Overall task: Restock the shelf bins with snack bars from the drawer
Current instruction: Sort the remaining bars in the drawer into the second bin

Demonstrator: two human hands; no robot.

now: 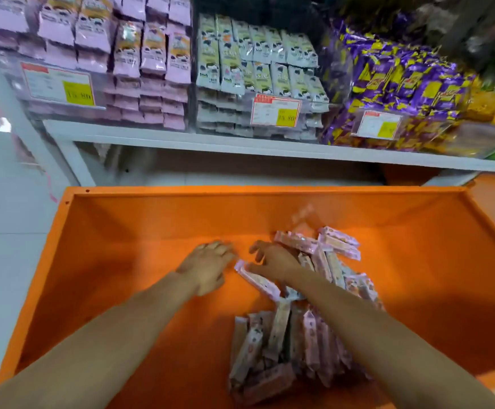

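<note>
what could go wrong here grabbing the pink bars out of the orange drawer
1. The pink bars lie in a loose, crisscrossed pile around the right hand; a hasty handful may spill back into the drawer.
2. The pink shelf bin already looks stacked high, so added bars might slide off.
The left hand hovers over bare drawer floor, so it isn't steadying the pile.

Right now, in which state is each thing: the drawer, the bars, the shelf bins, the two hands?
Orange metal drawer, pulled open.
Pink wrapped snack bars, loose pile in the drawer's right half.
Clear plastic shelf bins, stacked full.
Left hand, open, holds nothing.
Right hand, touches pile; grip unclear.
</note>
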